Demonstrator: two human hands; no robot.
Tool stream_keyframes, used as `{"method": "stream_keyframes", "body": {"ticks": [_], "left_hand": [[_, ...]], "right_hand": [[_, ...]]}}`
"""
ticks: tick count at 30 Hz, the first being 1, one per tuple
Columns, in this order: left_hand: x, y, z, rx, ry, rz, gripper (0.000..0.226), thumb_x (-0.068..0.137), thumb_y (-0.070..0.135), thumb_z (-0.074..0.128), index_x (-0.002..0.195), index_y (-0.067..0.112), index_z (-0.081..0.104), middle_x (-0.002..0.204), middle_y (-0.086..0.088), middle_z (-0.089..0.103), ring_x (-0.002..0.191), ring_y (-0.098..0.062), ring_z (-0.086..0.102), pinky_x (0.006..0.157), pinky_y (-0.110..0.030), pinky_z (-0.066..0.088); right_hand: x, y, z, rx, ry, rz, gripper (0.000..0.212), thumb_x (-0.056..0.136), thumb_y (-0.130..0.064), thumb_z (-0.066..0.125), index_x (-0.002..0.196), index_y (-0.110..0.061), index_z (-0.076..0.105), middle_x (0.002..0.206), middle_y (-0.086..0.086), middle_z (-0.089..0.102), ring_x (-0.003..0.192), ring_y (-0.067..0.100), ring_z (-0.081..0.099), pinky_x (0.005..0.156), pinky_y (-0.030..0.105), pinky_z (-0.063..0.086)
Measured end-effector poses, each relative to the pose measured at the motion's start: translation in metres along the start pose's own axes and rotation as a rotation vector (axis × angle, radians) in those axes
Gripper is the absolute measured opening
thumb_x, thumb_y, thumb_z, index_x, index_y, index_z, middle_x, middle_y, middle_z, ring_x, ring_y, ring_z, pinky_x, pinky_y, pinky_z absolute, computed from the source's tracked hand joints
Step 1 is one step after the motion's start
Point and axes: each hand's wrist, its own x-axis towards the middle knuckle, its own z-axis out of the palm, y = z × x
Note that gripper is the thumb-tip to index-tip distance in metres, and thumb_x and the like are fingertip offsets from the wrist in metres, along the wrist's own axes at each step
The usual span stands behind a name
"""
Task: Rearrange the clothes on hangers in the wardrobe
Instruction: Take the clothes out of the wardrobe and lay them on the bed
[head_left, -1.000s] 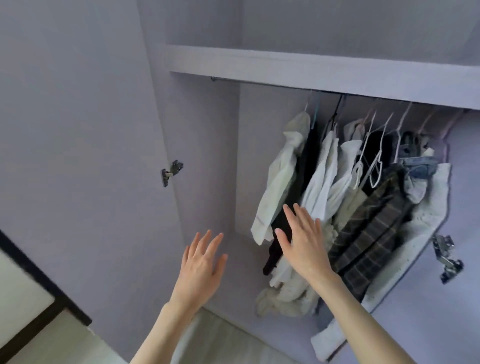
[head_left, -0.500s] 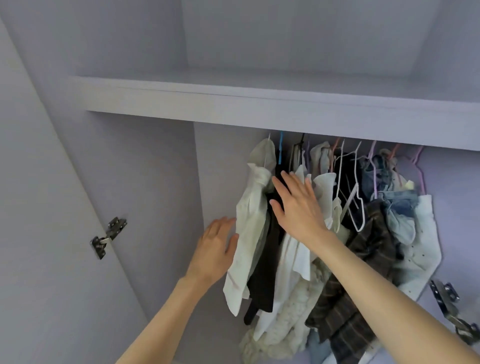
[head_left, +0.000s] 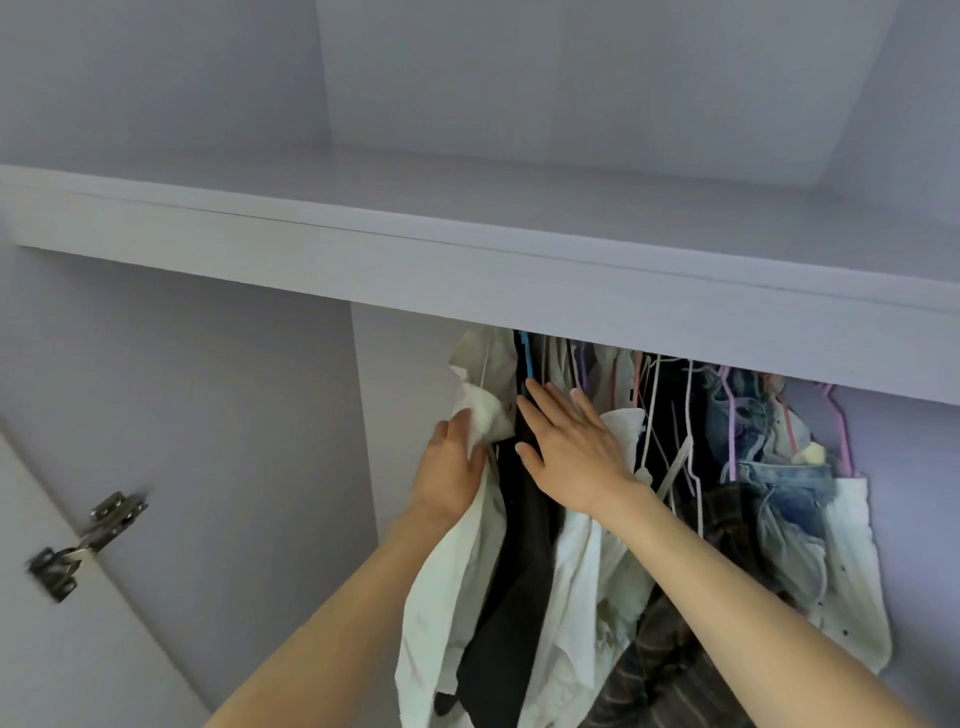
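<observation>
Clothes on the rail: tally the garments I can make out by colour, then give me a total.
White or cream: 4, the leftmost shirt held by the left hand, a second shirt under the right hand, a third behind it, and the far-right one
Black: 1
Blue denim: 1
Dark plaid: 1
Total: 7 visible; others may be hidden.

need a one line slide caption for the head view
Left hand grips the white shirt while the open right hand presses on the white garment beside it.
</observation>
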Motion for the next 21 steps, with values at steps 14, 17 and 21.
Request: {"method": "stream_keyframes", "body": {"ticks": [14, 17, 21], "left_hand": [[0.017, -0.011, -0.029, -0.129, 0.314, -0.011, 0.034, 0.099, 0.024, 0.040, 0.116, 0.000, 0.057, 0.102, -0.015, 0.063, 0.089, -0.027, 0.061, 0.077, -0.028, 0.049], [0.010, -0.013, -0.039, -0.140, 0.354, 0.001, 0.033, 0.099, 0.023, 0.041, 0.118, 0.001, 0.057, 0.105, -0.014, 0.062, 0.091, -0.024, 0.060, 0.079, -0.027, 0.047], [-0.021, -0.022, -0.045, -0.141, 0.352, -0.011, 0.034, 0.098, 0.025, 0.041, 0.122, 0.006, 0.054, 0.111, -0.009, 0.061, 0.091, -0.017, 0.058, 0.080, -0.022, 0.046]], "right_hand": [[0.000, 0.007, 0.013, 0.044, 0.066, -0.043, 0.056, 0.100, -0.039, 0.026, 0.149, -0.018, 0.011, 0.157, 0.000, -0.007, 0.144, 0.015, -0.007, 0.112, 0.029, -0.017], [0.004, 0.002, 0.013, 0.084, 0.091, -0.040, 0.057, 0.097, -0.045, 0.018, 0.148, -0.017, 0.021, 0.157, 0.003, 0.003, 0.145, 0.018, -0.002, 0.111, 0.030, -0.015], [0.008, -0.030, 0.005, 0.400, 0.300, -0.071, 0.056, 0.095, -0.042, 0.026, 0.137, -0.010, 0.044, 0.145, 0.008, 0.040, 0.139, 0.022, 0.028, 0.113, 0.028, 0.006]]}}
